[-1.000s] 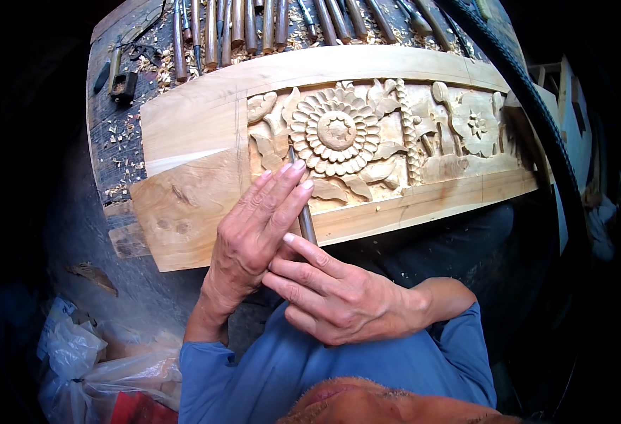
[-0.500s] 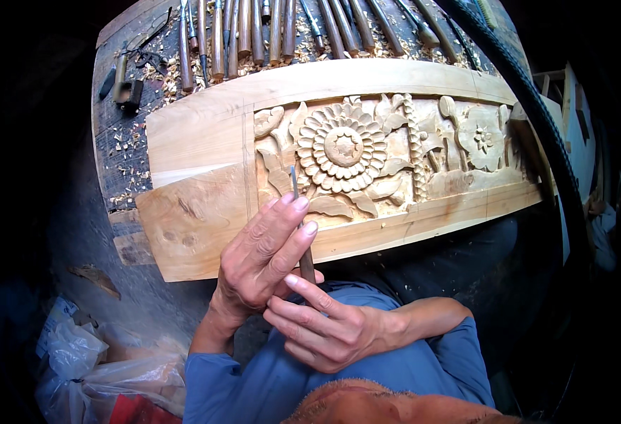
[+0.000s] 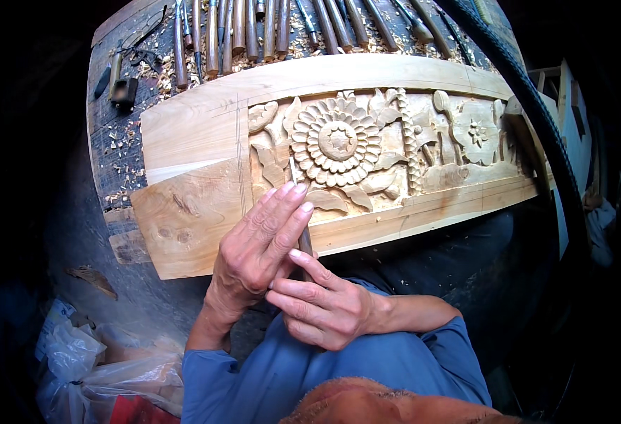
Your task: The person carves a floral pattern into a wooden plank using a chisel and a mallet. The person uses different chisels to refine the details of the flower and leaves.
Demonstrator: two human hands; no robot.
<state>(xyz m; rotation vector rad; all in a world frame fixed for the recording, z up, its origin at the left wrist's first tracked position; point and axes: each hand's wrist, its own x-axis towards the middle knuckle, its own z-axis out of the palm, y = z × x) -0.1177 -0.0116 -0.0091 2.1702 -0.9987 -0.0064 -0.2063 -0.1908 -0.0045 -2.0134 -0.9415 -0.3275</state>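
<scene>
Both hands (image 3: 254, 247) lower, one chisel (image 3: 297, 194), perhaps touching one carved panel (image 3: 338, 152)

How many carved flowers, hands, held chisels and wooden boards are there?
Round carved wooden flowers: 2, the big flower and the small flower
Bare hands: 2, the left hand and the right hand
Thin metal-bladed chisel in their grip: 1
Long pale carved wooden board: 1
Total: 6

A dark wooden workbench (image 3: 105, 152) is strewn with pale wood shavings (image 3: 123, 187), and a row of wooden-handled tools (image 3: 268, 28) is laid along its far edge. A thick black hose (image 3: 529, 99) is draped down the right side. Crumpled plastic bags (image 3: 91, 367) are seen at lower left, and the surroundings are lost in shadow.
</scene>
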